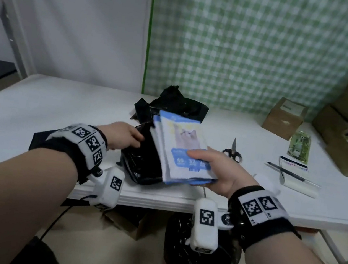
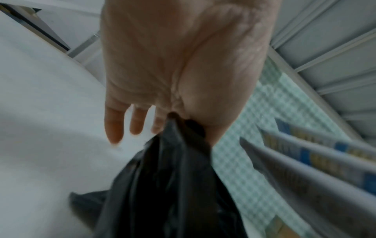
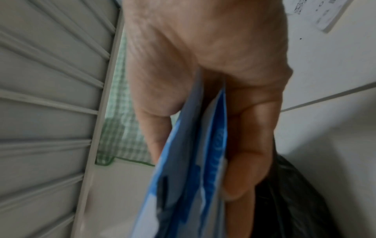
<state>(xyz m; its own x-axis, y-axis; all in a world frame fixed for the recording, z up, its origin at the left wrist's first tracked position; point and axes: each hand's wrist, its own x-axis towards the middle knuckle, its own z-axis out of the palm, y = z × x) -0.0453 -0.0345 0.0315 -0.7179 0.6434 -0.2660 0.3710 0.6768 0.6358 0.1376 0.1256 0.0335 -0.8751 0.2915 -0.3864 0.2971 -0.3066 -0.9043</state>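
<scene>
A black plastic bag (image 1: 141,161) lies crumpled on the white table (image 1: 47,107) in the head view. My left hand (image 1: 126,134) pinches its edge between thumb and forefinger; the left wrist view shows the black bag (image 2: 173,185) hanging from that pinch, the other fingers (image 2: 114,127) straight. My right hand (image 1: 213,167) grips a stack of blue-and-white packets with a cat picture (image 1: 182,146), thumb on top, just right of the bag. The right wrist view shows the packets (image 3: 189,177) clamped between thumb and fingers.
Scissors (image 1: 233,151), a pen (image 1: 285,171) on a notepad (image 1: 297,181) and a green packet (image 1: 299,146) lie to the right. Cardboard boxes (image 1: 284,117) stand at the back right. More black plastic (image 1: 173,102) lies behind. A black bin (image 1: 193,260) stands under the table edge.
</scene>
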